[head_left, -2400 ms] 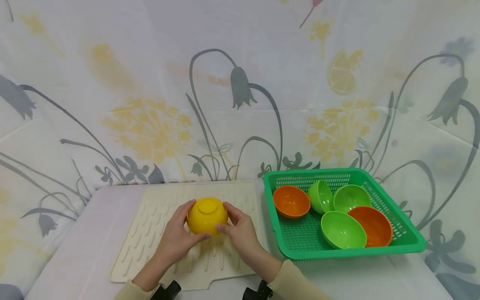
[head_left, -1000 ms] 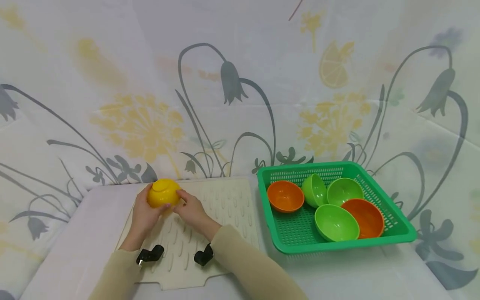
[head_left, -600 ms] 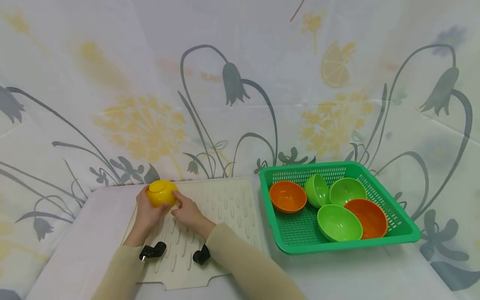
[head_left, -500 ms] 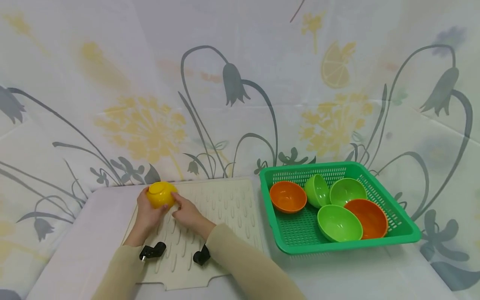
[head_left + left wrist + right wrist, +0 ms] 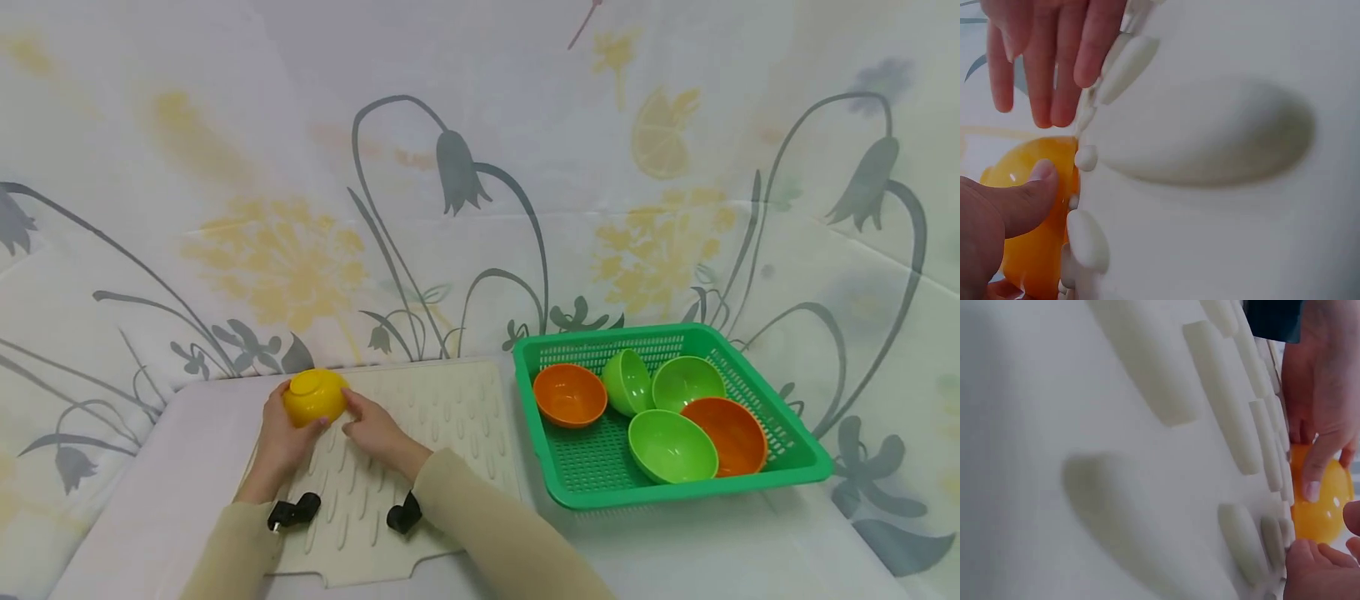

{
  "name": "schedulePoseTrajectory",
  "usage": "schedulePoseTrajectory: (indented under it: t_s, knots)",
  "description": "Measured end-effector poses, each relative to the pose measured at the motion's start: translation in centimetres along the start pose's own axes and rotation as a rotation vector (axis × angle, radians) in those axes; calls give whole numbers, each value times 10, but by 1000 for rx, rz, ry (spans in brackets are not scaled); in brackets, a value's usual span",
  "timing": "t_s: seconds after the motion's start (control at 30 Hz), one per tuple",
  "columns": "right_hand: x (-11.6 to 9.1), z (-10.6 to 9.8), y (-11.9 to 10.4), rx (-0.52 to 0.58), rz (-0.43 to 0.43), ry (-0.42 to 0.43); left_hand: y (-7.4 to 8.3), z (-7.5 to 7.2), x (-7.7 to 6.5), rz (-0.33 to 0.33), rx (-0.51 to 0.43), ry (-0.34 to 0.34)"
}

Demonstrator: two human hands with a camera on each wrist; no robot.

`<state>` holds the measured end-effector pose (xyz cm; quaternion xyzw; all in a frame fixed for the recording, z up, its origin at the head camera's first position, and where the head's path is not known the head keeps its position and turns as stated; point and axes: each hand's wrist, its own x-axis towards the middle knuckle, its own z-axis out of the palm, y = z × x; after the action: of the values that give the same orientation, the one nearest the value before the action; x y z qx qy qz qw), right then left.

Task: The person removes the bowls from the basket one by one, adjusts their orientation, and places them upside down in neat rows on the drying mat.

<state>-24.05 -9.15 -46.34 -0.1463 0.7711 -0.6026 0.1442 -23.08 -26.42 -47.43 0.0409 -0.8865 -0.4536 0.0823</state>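
A yellow bowl (image 5: 318, 402) stands upside down at the back left corner of the cream ribbed drying mat (image 5: 442, 467). Its rim is right at the mat's surface in both wrist views. My left hand (image 5: 281, 440) holds the bowl from the left, with the thumb (image 5: 1032, 194) on its near side. On the right of the bowl is my right hand (image 5: 378, 429). In the left wrist view the right hand's fingers (image 5: 1069, 75) extend straight, a small gap from the bowl.
A green plastic basket (image 5: 555, 492) stands to the right of the mat. Inside lie two orange bowls (image 5: 570, 396) and several light green bowls (image 5: 672, 446). A flower-patterned cloth (image 5: 480, 250) hangs behind the white-covered table (image 5: 142, 483).
Both hands carried the upside-down yellow bowl from the middle of the mat to its back left corner. The right fingers have since come away from the bowl; the left hand stays on it.
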Motion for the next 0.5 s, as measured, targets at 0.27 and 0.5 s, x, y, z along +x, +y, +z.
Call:
schedulePoseTrajectory:
  t_s: [0.27, 0.5]
  knots:
    - [-7, -17, -14, -16, -26, 37, -2, 2, -5, -23, 1, 9]
    - [-10, -51, -44, 83, -87, 132, 0, 1, -4, -24, -11, 42]
